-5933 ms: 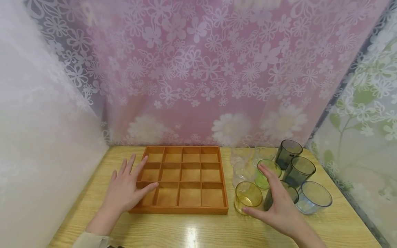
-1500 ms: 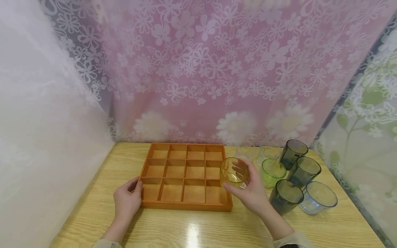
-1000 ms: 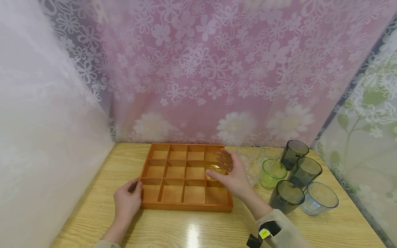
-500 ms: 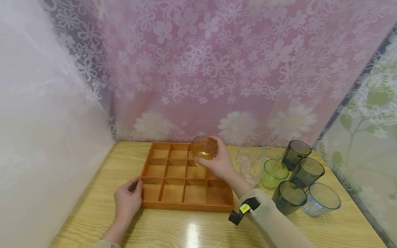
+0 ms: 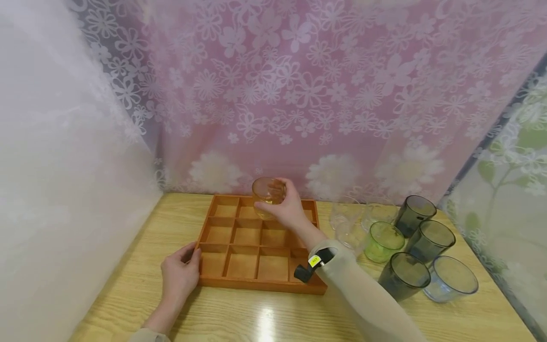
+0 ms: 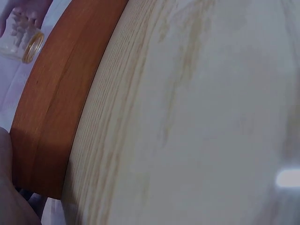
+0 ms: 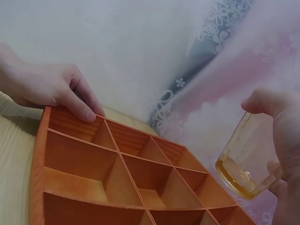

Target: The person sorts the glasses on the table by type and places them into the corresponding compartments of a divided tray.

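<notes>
My right hand (image 5: 287, 205) grips a yellow glass (image 5: 266, 194), fingers and thumb around its side. The glass is held above the back row of an orange-brown wooden compartment tray (image 5: 265, 285), apart from it in the right wrist view, where the glass (image 7: 243, 164) looks tilted. With thumb and fingers my left hand (image 5: 181, 270) pinches the tray's left wall near the front; the thumb lies over the rim in the right wrist view. No glass shows in the visible compartments. The right forearm hides part of the tray's right side.
Right of the tray stand several glasses: clear ones (image 5: 344, 216), a green one (image 5: 384, 242), dark grey ones (image 5: 403, 278) and a blue-rimmed one (image 5: 453, 280). A pink floral curtain (image 5: 256, 95) hangs behind the wooden table (image 5: 231, 313), with pale sheets at both sides.
My right hand has picked up the yellow glass from the right and carried it left and back over the tray. The left hand has gone from spread fingers to pinching the tray's left wall.
</notes>
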A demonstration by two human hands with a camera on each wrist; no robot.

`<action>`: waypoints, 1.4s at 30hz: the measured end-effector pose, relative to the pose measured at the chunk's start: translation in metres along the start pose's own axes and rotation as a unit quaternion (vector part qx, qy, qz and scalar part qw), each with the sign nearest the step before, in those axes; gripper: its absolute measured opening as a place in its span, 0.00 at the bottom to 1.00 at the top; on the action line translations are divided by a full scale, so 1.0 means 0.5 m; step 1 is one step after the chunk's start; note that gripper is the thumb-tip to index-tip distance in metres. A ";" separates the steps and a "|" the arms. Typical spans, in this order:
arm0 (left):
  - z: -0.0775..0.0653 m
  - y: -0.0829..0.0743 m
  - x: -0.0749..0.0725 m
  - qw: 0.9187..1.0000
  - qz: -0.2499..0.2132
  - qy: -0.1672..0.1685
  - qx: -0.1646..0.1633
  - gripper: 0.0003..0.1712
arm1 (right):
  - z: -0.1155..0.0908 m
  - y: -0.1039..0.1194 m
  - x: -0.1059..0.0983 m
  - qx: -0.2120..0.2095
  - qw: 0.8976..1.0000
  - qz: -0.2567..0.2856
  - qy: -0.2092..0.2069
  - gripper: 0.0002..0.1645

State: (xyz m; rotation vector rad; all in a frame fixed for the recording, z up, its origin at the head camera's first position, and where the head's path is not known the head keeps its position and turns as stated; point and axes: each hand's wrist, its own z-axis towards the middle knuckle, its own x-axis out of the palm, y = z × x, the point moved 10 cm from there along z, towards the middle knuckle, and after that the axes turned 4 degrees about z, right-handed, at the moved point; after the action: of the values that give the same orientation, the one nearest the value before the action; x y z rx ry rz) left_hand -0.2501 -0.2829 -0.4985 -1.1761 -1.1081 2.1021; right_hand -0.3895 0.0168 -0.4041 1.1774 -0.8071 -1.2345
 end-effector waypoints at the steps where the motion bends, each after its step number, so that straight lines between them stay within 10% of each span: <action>1: 0.000 -0.002 0.002 1.000 -0.001 0.002 0.002 0.13 | 0.006 -0.004 0.003 -0.001 1.000 0.001 -0.001 0.51; 42: 0.001 0.008 0.004 1.000 0.002 0.010 -0.007 0.14 | 0.082 -0.141 0.108 0.031 0.997 -0.065 0.026 0.56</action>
State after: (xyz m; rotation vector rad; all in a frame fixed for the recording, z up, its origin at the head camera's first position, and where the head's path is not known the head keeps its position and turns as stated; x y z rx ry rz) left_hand -0.2515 -0.2838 -0.5028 -1.2040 -1.1146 2.0837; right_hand -0.4365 -0.0401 -0.4683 1.3242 -0.7438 -1.2867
